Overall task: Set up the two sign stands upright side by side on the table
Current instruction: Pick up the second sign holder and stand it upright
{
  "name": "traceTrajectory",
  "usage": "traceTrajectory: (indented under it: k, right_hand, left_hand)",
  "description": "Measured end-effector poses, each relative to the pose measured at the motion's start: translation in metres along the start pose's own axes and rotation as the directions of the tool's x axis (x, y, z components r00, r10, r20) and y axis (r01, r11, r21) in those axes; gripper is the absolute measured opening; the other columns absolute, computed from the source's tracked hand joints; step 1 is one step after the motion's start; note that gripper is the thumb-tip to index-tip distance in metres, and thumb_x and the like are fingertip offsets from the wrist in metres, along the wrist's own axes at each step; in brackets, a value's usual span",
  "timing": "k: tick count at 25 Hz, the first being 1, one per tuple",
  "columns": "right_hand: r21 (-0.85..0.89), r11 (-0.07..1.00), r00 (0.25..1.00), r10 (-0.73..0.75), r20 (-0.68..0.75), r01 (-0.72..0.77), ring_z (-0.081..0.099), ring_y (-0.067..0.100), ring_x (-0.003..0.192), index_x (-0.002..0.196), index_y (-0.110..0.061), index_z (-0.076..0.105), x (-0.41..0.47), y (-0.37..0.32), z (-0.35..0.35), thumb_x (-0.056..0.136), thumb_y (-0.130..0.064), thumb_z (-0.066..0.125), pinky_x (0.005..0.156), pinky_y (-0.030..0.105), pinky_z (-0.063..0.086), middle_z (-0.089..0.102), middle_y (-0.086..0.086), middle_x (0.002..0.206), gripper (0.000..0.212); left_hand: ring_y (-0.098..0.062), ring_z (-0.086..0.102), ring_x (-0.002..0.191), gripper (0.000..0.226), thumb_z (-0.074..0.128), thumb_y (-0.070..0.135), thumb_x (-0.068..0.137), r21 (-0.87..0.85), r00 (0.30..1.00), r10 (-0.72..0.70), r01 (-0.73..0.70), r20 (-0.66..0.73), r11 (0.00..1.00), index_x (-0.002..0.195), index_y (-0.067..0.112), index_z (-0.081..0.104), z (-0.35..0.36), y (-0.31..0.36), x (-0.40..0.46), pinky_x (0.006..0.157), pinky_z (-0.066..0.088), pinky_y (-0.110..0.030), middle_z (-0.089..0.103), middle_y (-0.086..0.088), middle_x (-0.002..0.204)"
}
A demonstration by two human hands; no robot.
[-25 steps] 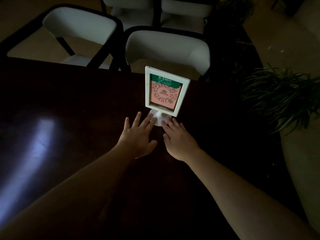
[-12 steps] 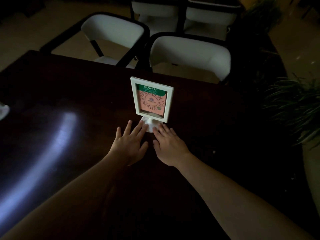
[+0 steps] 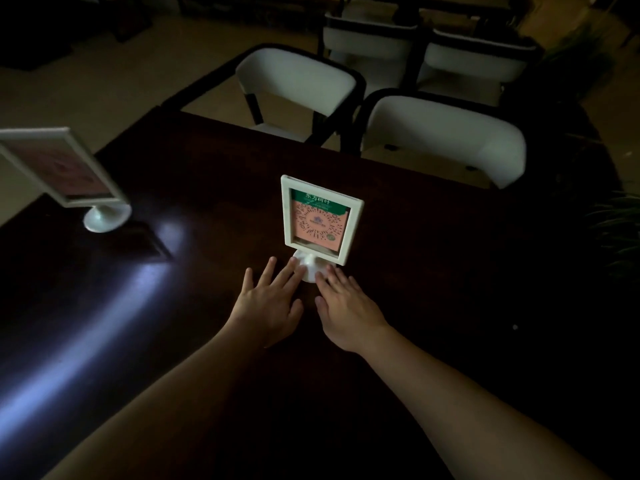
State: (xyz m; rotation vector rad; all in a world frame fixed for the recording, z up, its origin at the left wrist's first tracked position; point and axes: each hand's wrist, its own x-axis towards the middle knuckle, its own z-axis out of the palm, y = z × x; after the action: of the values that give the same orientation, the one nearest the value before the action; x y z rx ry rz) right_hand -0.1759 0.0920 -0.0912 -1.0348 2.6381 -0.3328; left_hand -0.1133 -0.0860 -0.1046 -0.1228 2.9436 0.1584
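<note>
A white-framed sign stand [image 3: 318, 220] with a green and pink QR card stands upright in the middle of the dark table [image 3: 433, 271]. My left hand [image 3: 268, 303] and my right hand [image 3: 346, 310] lie flat on the table, fingers spread. The fingertips of both touch the stand's round white base from either side. A second white sign stand [image 3: 65, 171] stands at the far left of the table, well apart from the first, its frame turned away and blurred.
White chairs with black frames [image 3: 440, 133] [image 3: 294, 81] line the far edge of the table, with more behind. A potted plant [image 3: 616, 230] is at the right. A dark rectangular panel [image 3: 145, 240] sits in the tabletop near the left stand.
The view has swung left, bringing the second stand into sight at the far left. Both hands stay at the middle stand's base.
</note>
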Motion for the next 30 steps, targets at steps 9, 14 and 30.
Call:
traceTrajectory:
  k: [9, 14, 30]
  right_hand:
    - [-0.026, 1.0, 0.999, -0.015, 0.038, 0.016, -0.004, 0.019, 0.151, 0.157, -0.016, 0.008, 0.051, -0.098, 0.018, 0.105, -0.037, 0.023, 0.122, 0.039, 0.002, 0.003, 0.008, 0.166, 0.058]
    - [-0.03, 0.999, 0.999, -0.02, 0.034, 0.021, -0.004, 0.021, 0.151, 0.157, -0.015, 0.007, 0.083, -0.137, 0.026, 0.105, -0.038, 0.024, 0.121, 0.038, 0.001, 0.003, 0.01, 0.166, 0.059]
    - [-0.031, 1.0, 0.999, 0.001, 0.045, 0.001, -0.004, 0.023, 0.152, 0.157, -0.014, 0.008, 0.159, -0.239, 0.041, 0.105, -0.036, 0.025, 0.122, 0.041, 0.003, 0.003, 0.013, 0.166, 0.059]
  left_hand:
    - [-0.025, -0.01, 0.151, 0.079, 0.013, 0.056, 0.083, -0.026, 0.999, -0.051, 0.051, -0.019, 0.998, 0.156, 0.033, -0.005, -0.006, -0.101, -0.03, 0.118, 0.003, -0.06, -0.008, 0.008, 0.166]
    - [-0.025, -0.009, 0.151, 0.08, 0.014, 0.055, 0.082, -0.045, 0.996, -0.075, 0.074, -0.038, 0.996, 0.157, 0.032, -0.004, -0.012, -0.147, -0.032, 0.118, 0.004, -0.06, -0.007, 0.008, 0.166]
    - [-0.022, -0.005, 0.152, 0.078, 0.027, 0.05, 0.085, -0.124, 0.989, -0.12, 0.108, -0.089, 0.986, 0.157, 0.031, 0.005, -0.026, -0.262, -0.037, 0.12, 0.002, -0.056, 0.001, 0.007, 0.167]
